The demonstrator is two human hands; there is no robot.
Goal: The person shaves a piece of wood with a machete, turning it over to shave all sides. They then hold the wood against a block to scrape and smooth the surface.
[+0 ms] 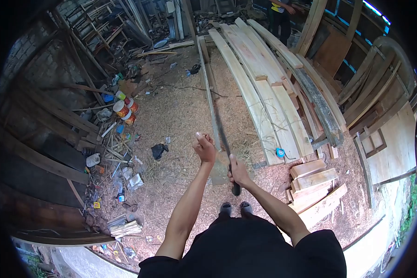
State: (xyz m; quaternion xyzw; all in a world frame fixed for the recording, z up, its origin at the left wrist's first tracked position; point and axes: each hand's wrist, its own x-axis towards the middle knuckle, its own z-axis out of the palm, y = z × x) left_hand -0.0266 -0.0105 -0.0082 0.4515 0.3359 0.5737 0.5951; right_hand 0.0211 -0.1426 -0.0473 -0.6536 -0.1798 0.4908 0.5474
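Observation:
My right hand (238,172) is wrapped around the black handle of a machete (223,135), whose long dark blade points forward, away from me. To its left, my left hand (204,148) is raised and closed, fingers curled in. Whether anything sits inside that fist is hidden. The two hands are apart. Below and between them, a flat greenish-brown piece (219,173) shows near the floor. A long narrow board (207,88) extends forward beyond the blade.
Long sawn planks (257,99) lie stacked ahead to the right, with a blue tape measure (280,152) on them. Short wood blocks (312,178) are piled at right. Paint buckets (121,109) and litter line the left side. Another person (280,16) stands at the back.

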